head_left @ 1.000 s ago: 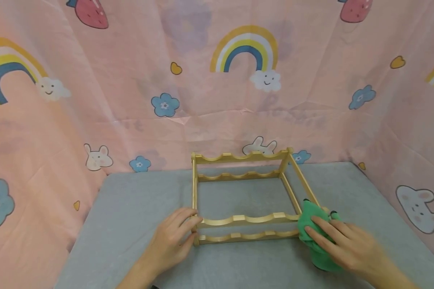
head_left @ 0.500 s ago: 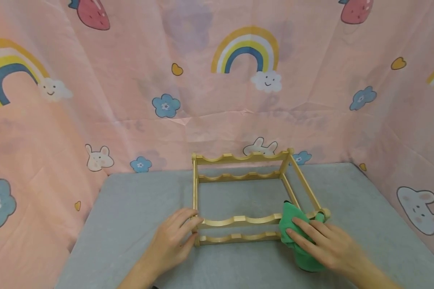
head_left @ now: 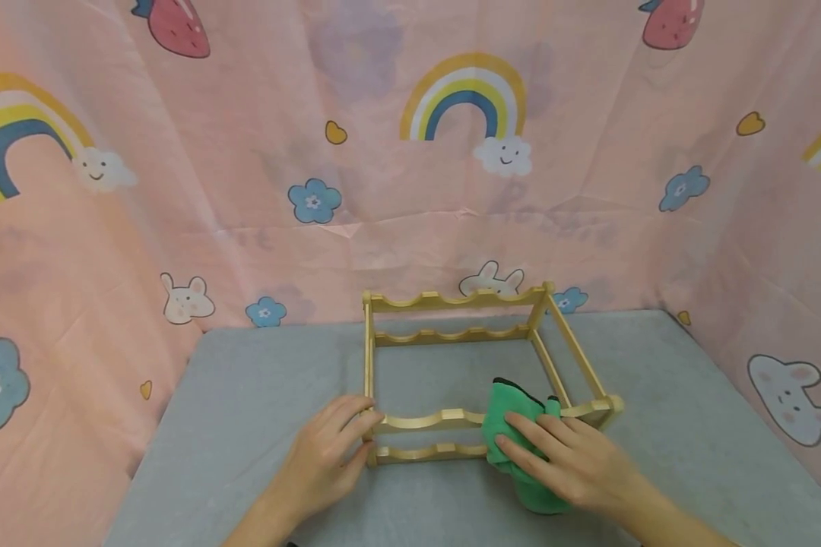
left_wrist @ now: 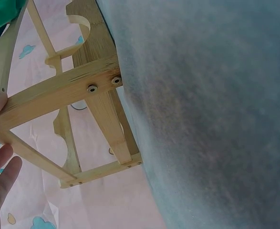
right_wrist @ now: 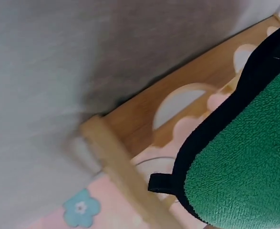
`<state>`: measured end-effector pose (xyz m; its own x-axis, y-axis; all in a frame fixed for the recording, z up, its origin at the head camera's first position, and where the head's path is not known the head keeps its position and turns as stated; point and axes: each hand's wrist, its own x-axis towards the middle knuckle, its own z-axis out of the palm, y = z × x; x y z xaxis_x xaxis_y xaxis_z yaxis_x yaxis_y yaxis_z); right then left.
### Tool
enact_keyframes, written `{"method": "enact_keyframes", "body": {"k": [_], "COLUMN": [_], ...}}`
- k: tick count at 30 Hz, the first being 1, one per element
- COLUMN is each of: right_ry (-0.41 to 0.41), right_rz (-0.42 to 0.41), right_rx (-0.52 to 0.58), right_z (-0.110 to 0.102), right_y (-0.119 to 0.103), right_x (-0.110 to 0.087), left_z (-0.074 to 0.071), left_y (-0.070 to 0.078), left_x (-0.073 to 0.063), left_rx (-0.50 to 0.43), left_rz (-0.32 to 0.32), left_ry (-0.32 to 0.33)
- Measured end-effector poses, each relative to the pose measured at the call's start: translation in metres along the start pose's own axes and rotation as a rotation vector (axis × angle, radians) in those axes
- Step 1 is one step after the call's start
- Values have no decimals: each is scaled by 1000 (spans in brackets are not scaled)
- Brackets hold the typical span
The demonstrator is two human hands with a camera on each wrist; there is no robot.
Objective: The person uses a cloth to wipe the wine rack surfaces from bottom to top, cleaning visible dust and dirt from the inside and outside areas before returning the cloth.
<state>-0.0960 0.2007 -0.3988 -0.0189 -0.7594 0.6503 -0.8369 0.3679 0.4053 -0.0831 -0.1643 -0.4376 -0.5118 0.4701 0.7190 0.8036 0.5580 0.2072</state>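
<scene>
A wooden rack (head_left: 424, 420) with scalloped rails stands on the grey-covered table. My left hand (head_left: 323, 457) holds its front left corner; in the left wrist view the thumb and fingers lie on either side of that post (left_wrist: 44, 95). Over the front rails, right of their middle, my right hand (head_left: 584, 465) grips a bunched green cloth (head_left: 509, 401) with black edging. The cloth drapes over the upper rail and hides part of both front rails. Close up in the right wrist view, the towelling cloth (right_wrist: 244, 162) shows a small black loop and covers the hand's fingers.
A grey cloth-covered table (head_left: 260, 387) spreads to both sides of the rack. Behind it hangs a pink curtain (head_left: 246, 152) printed with rainbows, flowers and rabbits, close to the table's back edge. Another curtain fold (head_left: 773, 304) borders the right side.
My right hand has slid the green cloth leftward along the front rails, from the right corner toward the middle, uncovering that corner. The left hand and the rack have stayed in place.
</scene>
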Motion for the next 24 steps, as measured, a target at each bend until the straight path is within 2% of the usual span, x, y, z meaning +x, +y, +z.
{"method": "enact_keyframes", "body": {"k": [15,24], "right_ry": [91,127], "right_rz": [-78,-135], "right_rx": [-4,-37], "right_z": [29,44], "right_y": [-13,-22], "right_x": [50,72], "left_z": [-5,-3], "left_y": [-2,-1], "left_x": [0,0], "left_rx": [3,4], "left_rz": [-3,5], "left_ry": [-7,-6]}}
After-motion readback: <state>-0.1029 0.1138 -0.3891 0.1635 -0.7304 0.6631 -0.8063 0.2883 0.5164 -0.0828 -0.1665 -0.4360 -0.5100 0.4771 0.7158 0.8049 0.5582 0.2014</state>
